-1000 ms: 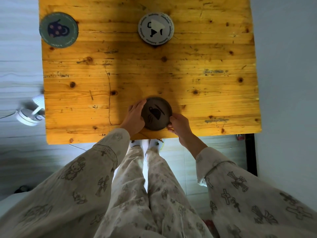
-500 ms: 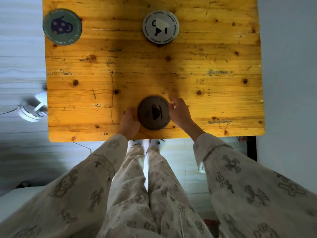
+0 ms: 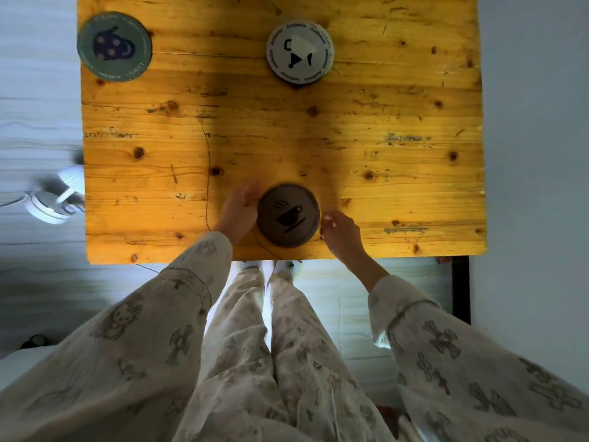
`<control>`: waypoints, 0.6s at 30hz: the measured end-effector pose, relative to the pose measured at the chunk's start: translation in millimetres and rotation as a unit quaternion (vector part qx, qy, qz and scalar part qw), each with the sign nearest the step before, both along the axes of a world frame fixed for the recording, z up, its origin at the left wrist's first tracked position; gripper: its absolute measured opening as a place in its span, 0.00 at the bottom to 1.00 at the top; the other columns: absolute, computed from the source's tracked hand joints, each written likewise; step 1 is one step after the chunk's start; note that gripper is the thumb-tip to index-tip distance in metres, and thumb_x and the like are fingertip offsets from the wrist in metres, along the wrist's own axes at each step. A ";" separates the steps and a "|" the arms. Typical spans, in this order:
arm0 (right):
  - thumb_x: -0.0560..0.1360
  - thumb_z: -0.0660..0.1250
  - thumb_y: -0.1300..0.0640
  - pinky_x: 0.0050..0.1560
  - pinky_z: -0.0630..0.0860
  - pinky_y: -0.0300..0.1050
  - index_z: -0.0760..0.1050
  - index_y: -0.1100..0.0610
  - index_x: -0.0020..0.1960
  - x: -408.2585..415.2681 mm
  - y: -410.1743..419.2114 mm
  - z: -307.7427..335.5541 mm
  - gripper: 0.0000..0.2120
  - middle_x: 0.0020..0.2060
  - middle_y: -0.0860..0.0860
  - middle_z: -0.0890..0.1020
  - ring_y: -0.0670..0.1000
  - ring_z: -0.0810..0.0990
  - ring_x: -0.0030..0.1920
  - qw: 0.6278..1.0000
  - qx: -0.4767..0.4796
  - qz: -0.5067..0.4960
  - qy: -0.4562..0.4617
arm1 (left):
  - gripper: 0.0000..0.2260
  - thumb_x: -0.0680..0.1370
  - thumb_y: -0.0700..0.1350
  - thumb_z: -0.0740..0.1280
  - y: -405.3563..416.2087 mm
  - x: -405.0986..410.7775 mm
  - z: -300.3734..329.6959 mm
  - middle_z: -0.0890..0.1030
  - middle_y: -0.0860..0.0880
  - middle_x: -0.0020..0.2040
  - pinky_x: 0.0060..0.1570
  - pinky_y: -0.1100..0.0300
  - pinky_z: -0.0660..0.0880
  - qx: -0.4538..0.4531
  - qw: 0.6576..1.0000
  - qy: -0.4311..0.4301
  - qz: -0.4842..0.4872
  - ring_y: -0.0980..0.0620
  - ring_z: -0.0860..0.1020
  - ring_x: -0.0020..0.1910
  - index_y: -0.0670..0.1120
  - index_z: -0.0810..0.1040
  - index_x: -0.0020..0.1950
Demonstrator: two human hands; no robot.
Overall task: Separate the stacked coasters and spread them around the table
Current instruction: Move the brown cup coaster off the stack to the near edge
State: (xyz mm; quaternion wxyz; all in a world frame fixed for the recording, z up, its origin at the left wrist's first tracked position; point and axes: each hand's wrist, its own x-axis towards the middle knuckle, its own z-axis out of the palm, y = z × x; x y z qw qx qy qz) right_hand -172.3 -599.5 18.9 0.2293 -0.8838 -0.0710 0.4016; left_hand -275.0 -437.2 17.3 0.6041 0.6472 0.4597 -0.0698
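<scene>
A person in cream printed pyjamas stands at the near edge of a yellow knotty pine table (image 3: 366, 148), looking straight down at it. Low in the middle of the frame, close to that near edge, sits a round dark brown coaster with a steaming cup drawn on it (image 3: 287, 215); whether more coasters lie stacked beneath it cannot be told from above. The left hand (image 3: 239, 210) is pressed against the coaster's left rim, fingers curled loosely along the edge and touching it, though a real grip is not clear. The right hand (image 3: 341, 232) is just beside the lower right rim, fingers bent inward with the tips at or very near the edge; contact there cannot be made out, and it holds nothing that I can see.

Two more coasters lie flat and well apart from this one. A round grey-green coaster with a dark blue spotted mug on it (image 3: 114, 46) is in the upper left of the frame, at the table's far left corner. A round white coaster with a black-and-white cup design and lettering round its rim (image 3: 299, 52) sits upper centre.

Off the table's left side, on the pale floor, is a white fan-like object (image 3: 54, 202), blurred
</scene>
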 end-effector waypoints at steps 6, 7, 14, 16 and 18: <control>0.80 0.53 0.60 0.52 0.71 0.47 0.69 0.59 0.67 31.2 34.1 -4.4 0.17 0.66 0.62 0.70 0.62 0.74 0.61 0.994 0.023 0.099 -0.046 | 0.19 0.74 0.31 0.53 -27.2 -26.4 -3.2 0.76 0.38 0.60 0.63 0.47 0.70 0.000 0.996 0.089 -0.003 0.39 0.73 0.59 0.40 0.73 0.61; 0.80 0.53 0.60 0.56 0.71 0.49 0.68 0.59 0.68 33.0 37.9 -4.7 0.17 0.68 0.62 0.68 0.62 0.72 0.63 0.992 0.016 0.120 -0.043 | 0.20 0.73 0.30 0.52 -32.4 -26.4 -3.4 0.75 0.37 0.61 0.64 0.45 0.69 -0.010 0.996 0.084 0.001 0.39 0.73 0.60 0.40 0.73 0.61; 0.78 0.53 0.64 0.55 0.74 0.50 0.71 0.58 0.65 23.5 29.6 -6.1 0.18 0.65 0.60 0.72 0.62 0.76 0.58 0.995 0.028 0.096 -0.022 | 0.20 0.75 0.31 0.51 -32.7 -13.0 0.6 0.70 0.36 0.65 0.69 0.44 0.65 -0.063 0.994 0.043 0.080 0.39 0.69 0.64 0.42 0.71 0.64; 0.77 0.53 0.65 0.44 0.77 0.42 0.71 0.58 0.65 20.6 23.9 -6.5 0.18 0.63 0.60 0.75 0.60 0.78 0.50 0.997 0.030 0.069 -0.006 | 0.19 0.74 0.29 0.51 -29.7 -9.1 5.9 0.75 0.40 0.61 0.66 0.48 0.68 -0.062 0.995 0.000 0.077 0.42 0.73 0.61 0.40 0.75 0.59; 0.78 0.53 0.64 0.26 0.70 0.29 0.71 0.58 0.65 17.4 19.8 -7.3 0.18 0.61 0.60 0.76 0.56 0.75 0.38 0.998 0.029 0.048 0.009 | 0.19 0.75 0.29 0.51 -27.3 -7.5 7.3 0.77 0.44 0.56 0.64 0.51 0.70 -0.062 0.996 -0.024 0.063 0.45 0.74 0.58 0.40 0.75 0.58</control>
